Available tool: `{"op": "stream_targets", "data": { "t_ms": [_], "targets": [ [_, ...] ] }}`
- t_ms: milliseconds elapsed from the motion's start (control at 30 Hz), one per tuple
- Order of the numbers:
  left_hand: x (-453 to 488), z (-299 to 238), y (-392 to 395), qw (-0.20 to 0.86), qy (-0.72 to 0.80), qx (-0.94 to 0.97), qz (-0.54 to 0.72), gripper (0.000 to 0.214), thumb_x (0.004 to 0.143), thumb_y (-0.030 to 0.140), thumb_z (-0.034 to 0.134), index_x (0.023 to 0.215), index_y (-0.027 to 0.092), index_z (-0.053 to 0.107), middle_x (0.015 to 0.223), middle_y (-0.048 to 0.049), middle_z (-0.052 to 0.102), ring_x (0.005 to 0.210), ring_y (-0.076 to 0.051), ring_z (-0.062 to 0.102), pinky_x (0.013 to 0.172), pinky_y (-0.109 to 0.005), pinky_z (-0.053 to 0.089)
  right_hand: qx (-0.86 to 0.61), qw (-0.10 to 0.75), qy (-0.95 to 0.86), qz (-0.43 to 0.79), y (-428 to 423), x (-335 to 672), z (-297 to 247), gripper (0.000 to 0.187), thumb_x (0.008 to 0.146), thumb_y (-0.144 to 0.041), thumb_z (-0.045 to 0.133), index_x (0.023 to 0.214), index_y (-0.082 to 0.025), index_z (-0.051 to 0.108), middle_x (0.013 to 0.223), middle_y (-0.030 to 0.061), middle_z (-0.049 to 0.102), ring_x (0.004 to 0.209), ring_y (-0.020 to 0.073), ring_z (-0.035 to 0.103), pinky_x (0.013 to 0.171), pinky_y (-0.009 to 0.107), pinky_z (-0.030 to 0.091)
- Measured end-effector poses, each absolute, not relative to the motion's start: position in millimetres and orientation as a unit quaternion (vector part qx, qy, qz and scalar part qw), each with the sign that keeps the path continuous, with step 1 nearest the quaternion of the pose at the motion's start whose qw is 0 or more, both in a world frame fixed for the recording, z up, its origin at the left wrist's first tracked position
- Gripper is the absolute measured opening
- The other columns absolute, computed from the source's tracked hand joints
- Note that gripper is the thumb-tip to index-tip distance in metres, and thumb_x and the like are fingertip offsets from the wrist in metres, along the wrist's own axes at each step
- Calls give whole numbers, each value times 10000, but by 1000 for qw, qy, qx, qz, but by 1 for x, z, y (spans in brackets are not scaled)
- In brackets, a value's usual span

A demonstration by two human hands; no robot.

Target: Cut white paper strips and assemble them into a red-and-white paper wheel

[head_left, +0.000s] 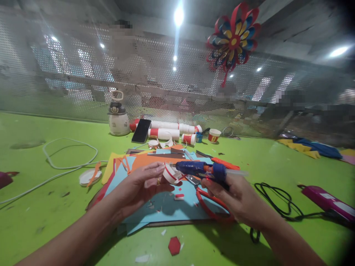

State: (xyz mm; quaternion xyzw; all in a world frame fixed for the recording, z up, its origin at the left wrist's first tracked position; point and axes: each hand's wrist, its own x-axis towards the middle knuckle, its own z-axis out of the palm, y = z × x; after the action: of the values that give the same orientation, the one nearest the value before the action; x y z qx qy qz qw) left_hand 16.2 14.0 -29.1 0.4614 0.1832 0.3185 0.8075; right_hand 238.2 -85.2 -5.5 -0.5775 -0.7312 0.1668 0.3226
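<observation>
My left hand (144, 183) pinches a white curled paper-cup piece (171, 175) with a red edge, above the coloured sheets. In my right hand (240, 197) is a blue hot glue gun (194, 168), its nozzle pointing left at the cup piece and meeting or almost meeting it. A clear glue stick (237, 172) sticks out of the gun's back end. Below the gun lie red-handled scissors (210, 207) on light blue paper (138, 212). Small red and white scraps (179, 197) are scattered there.
Behind the paper stand stacked paper cups (165, 133), a phone (141, 130), a bottle (118, 120) and a small cup (214, 135). An orange cutter (226, 163) lies behind the gun. A magenta power strip (328, 201) with black cord is at right; a white cable (69, 168) loops at left.
</observation>
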Motion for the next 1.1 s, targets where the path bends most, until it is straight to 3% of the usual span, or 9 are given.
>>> {"op": "stream_targets", "data": {
  "t_ms": [667, 833, 1000, 1100],
  "targets": [
    [15, -28, 12, 808, 166, 469, 316, 219, 851, 219, 522, 938, 111, 691, 982, -106, 677, 911, -202, 613, 793, -319, 526, -588, 342, -718, 146, -84, 240, -1, 292, 905, -384, 428, 692, -190, 478, 614, -20, 432, 543, 119, 388, 478, 254, 327],
    [15, -29, 12, 805, 181, 458, 329, 211, 842, 228, 540, 914, 105, 696, 958, -107, 682, 887, -196, 623, 798, -314, 527, -580, 371, -712, 141, -86, 243, -1, 269, 884, -384, 449, 750, -170, 543, 698, 35, 556, 633, 157, 509, 562, 284, 408],
    [17, -29, 12, 806, 191, 454, 329, 201, 823, 229, 568, 914, 99, 691, 955, -118, 684, 866, -211, 634, 759, -323, 541, -606, 386, -689, 95, -80, 248, -1, 315, 871, -418, 455, 704, -170, 555, 639, 30, 556, 577, 154, 508, 530, 282, 406],
    [16, -29, 13, 804, 205, 445, 337, 169, 800, 208, 599, 901, 108, 689, 965, -111, 687, 851, -197, 641, 747, -309, 547, -644, 371, -667, 49, -69, 259, -3, 297, 854, -428, 496, 804, -157, 607, 652, 35, 601, 601, 174, 554, 540, 283, 428]
  ]
}}
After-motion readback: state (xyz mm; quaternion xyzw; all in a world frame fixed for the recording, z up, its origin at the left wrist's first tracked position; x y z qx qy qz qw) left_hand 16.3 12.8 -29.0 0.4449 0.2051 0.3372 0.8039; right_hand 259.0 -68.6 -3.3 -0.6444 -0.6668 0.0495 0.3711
